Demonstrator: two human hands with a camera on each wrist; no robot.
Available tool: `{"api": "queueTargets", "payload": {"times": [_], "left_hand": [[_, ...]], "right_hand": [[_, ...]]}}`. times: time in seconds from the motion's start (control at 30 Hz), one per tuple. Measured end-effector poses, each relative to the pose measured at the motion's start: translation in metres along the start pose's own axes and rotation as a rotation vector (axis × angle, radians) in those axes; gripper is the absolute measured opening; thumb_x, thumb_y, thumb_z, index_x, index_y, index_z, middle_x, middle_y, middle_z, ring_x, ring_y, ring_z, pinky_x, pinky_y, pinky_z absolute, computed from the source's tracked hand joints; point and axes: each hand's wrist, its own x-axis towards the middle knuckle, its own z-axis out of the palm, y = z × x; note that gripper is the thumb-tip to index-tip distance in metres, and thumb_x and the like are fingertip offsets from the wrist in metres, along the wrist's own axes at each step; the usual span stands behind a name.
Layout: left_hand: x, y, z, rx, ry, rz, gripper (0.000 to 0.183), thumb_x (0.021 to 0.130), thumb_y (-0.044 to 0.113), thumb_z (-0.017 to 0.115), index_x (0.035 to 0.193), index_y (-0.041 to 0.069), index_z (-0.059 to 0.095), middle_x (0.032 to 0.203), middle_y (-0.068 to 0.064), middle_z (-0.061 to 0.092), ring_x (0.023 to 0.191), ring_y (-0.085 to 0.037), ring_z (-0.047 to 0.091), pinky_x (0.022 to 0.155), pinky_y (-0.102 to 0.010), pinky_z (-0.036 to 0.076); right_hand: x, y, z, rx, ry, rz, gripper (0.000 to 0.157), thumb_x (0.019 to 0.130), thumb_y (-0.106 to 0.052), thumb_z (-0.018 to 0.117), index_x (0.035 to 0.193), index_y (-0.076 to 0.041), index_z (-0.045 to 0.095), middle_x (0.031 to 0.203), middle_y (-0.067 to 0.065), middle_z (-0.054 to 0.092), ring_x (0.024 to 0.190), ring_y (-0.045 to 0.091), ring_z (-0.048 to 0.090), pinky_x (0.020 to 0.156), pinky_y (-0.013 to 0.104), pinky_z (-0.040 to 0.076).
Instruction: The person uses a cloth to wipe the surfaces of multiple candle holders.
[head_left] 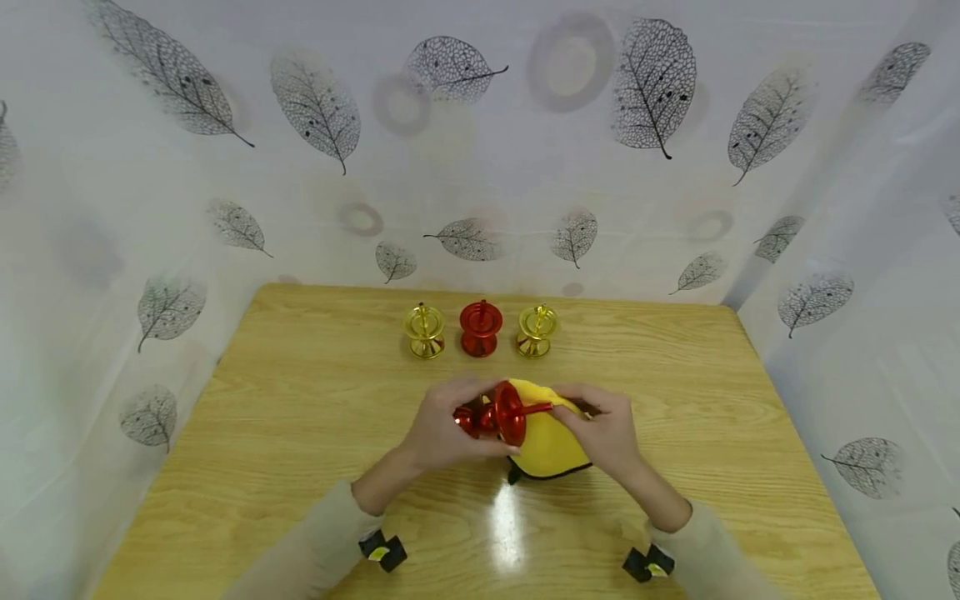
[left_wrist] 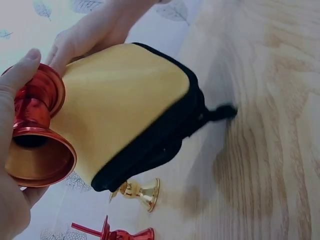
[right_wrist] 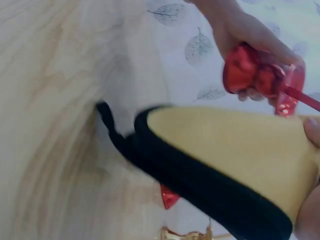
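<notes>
Red candle holder is in the left hand, raised over the table and tipped on its side. Long axis runs roughly left to right across the person's front: base in the left palm, spike pointing right, straight at the right hand. Left fingers and thumb are curled round the base and stem, so a firm grip.

Right hand pinches the upper right part of a yellow pouch with a black zip edge. Pouch sits between the hands, below the spike, black edge towards the person; short pull tab dangles off one corner.

Key relation, as I read it: spike against pouch. Tip ends just beside the right thumb, near the pouch's upper edge (thumb touching the tip? can't tell). Left hand has the holder's body; right hand is nearer the spike end. Whether the pouch is unzipped doesn't show, so can't say if the spike faces a mouth or plain cloth.

Further back, a row of three upright on the table: gold holder, second red holder, other gold holder, all well apart from both hands.
</notes>
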Motion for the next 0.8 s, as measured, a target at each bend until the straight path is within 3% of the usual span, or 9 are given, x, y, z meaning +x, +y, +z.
{"api": "queueTargets", "payload": {"times": [0.1,0.17,0.27,0.33,0.43,0.53,0.7,0.8], "left_hand": [[-0.001,0.002,0.001,0.078,-0.047,0.052,0.084,0.058,0.025,0.105,0.132,0.001,0.072,0.108,-0.01,0.078,0.094,-0.018,0.072,0.079,-0.021,0.062],[-0.002,0.002,0.002,0.121,-0.072,0.053,0.086,0.058,0.029,0.105,0.132,0.002,0.072,0.107,-0.008,0.078,0.094,-0.017,0.072,0.081,-0.02,0.061],[-0.002,0.002,0.002,0.161,-0.098,0.036,0.086,0.057,0.032,0.105,0.131,0.004,0.073,0.105,-0.005,0.077,0.094,-0.015,0.071,0.083,-0.021,0.06],[-0.003,0.002,0.002,0.183,-0.115,0.029,0.085,0.057,0.034,0.105,0.131,0.005,0.074,0.105,-0.004,0.077,0.093,-0.014,0.071,0.083,-0.021,0.06],[-0.003,0.002,0.002,0.208,-0.139,0.027,0.084,0.06,0.037,0.104,0.132,0.006,0.073,0.106,-0.004,0.077,0.094,-0.013,0.071,0.084,-0.02,0.06],[-0.002,0.002,0.0,0.204,-0.155,0.008,0.085,0.06,0.038,0.103,0.133,0.006,0.073,0.109,-0.003,0.077,0.097,-0.013,0.072,0.086,-0.022,0.061],[-0.002,0.0,-0.001,0.198,-0.164,-0.011,0.085,0.058,0.037,0.104,0.132,0.007,0.074,0.112,-0.003,0.079,0.099,-0.013,0.073,0.089,-0.024,0.062],[-0.001,-0.001,0.0,0.203,-0.161,0.005,0.084,0.058,0.036,0.105,0.13,0.007,0.074,0.11,-0.003,0.08,0.097,-0.012,0.074,0.087,-0.023,0.061]], "right_hand": [[0.005,-0.004,-0.01,0.119,-0.073,0.152,0.016,0.087,0.017,0.074,0.102,0.012,0.077,0.1,-0.014,0.08,0.083,-0.005,0.073,0.066,0.013,0.058],[0.01,-0.007,-0.016,0.178,-0.143,0.226,0.014,0.09,0.013,0.073,0.103,0.013,0.076,0.1,-0.019,0.079,0.082,-0.003,0.074,0.067,0.016,0.06],[0.017,-0.013,-0.022,0.209,-0.244,0.271,0.014,0.091,0.011,0.073,0.104,0.012,0.076,0.102,-0.017,0.08,0.084,0.0,0.075,0.068,0.019,0.061],[0.02,-0.016,-0.022,0.193,-0.313,0.257,0.016,0.09,0.011,0.073,0.106,0.01,0.077,0.105,-0.009,0.082,0.089,0.001,0.075,0.071,0.021,0.063],[0.022,-0.019,-0.02,0.144,-0.397,0.164,0.021,0.088,0.012,0.075,0.109,0.006,0.078,0.109,0.009,0.082,0.099,0.004,0.076,0.077,0.024,0.064],[0.023,-0.021,-0.018,0.045,-0.451,0.021,0.028,0.084,0.01,0.08,0.109,-0.001,0.08,0.11,0.018,0.081,0.105,0.011,0.076,0.086,0.024,0.063],[0.022,-0.023,-0.016,-0.166,-0.489,-0.254,0.038,0.073,0.007,0.088,0.107,-0.01,0.082,0.112,0.009,0.08,0.104,0.023,0.075,0.094,0.026,0.061],[0.022,-0.025,-0.015,-0.218,-0.495,-0.306,0.04,0.072,0.006,0.088,0.108,-0.011,0.081,0.114,0.006,0.078,0.104,0.024,0.073,0.092,0.03,0.062]]}}
